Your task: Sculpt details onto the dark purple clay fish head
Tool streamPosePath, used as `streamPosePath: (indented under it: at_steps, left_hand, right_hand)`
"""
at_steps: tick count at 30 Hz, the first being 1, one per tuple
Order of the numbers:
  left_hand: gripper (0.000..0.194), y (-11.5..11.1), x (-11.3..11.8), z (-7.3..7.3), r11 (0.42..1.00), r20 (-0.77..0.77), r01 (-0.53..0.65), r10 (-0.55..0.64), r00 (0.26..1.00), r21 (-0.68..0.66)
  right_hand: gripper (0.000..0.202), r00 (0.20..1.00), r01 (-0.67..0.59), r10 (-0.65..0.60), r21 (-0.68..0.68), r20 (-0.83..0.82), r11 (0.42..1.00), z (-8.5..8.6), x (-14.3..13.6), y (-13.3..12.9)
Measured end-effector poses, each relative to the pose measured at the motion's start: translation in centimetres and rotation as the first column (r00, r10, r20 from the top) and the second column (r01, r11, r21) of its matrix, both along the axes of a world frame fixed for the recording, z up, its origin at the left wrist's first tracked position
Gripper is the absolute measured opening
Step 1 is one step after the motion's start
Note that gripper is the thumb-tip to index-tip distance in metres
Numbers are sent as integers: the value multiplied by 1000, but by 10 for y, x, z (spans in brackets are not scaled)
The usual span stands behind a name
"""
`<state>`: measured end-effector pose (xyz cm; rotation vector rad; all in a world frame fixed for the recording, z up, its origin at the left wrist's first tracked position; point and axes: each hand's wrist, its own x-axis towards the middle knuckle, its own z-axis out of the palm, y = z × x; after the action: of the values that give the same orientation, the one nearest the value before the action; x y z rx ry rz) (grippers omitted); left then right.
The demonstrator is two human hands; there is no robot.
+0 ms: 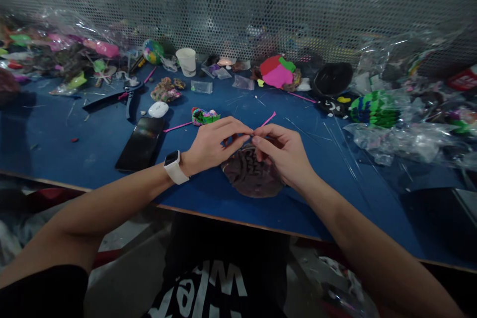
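Above a flat, round piece of dark brown clay my two hands meet at the fingertips. My left hand, with a pale watch on its wrist, pinches something too small to make out. My right hand pinches at the same spot, its lower fingers curled over the clay's right side. Raised wavy ridges show on the clay's upper face. Just behind my left hand lies a multicoloured clay lump. A pink stick lies beyond my fingertips.
A black phone, a white oval object and dark pliers are at the left. Behind stand a paper cup and a red-pink clay piece. Green-blue clay and crumpled plastic lie right on the blue table.
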<state>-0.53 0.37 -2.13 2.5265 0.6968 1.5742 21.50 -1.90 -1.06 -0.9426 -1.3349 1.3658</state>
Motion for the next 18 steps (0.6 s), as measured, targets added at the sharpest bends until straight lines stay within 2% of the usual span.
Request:
streamPosePath:
  at_steps: [12,15,18]
  left_hand:
    - [5,4,0,1,998,-13,61,-61,998,4]
    - [6,3,0,1,997,-24,70,-70,997,-12]
    - [9,2,-1,1,997,-34,56,-58,998,-51]
  right_hand:
    - [45,998,-58,58,-9,19,998,3,2,3]
    - [48,995,-80,81,-24,66,997,6,5,4]
    - [47,988,-84,80,21,130,996,10,10,6]
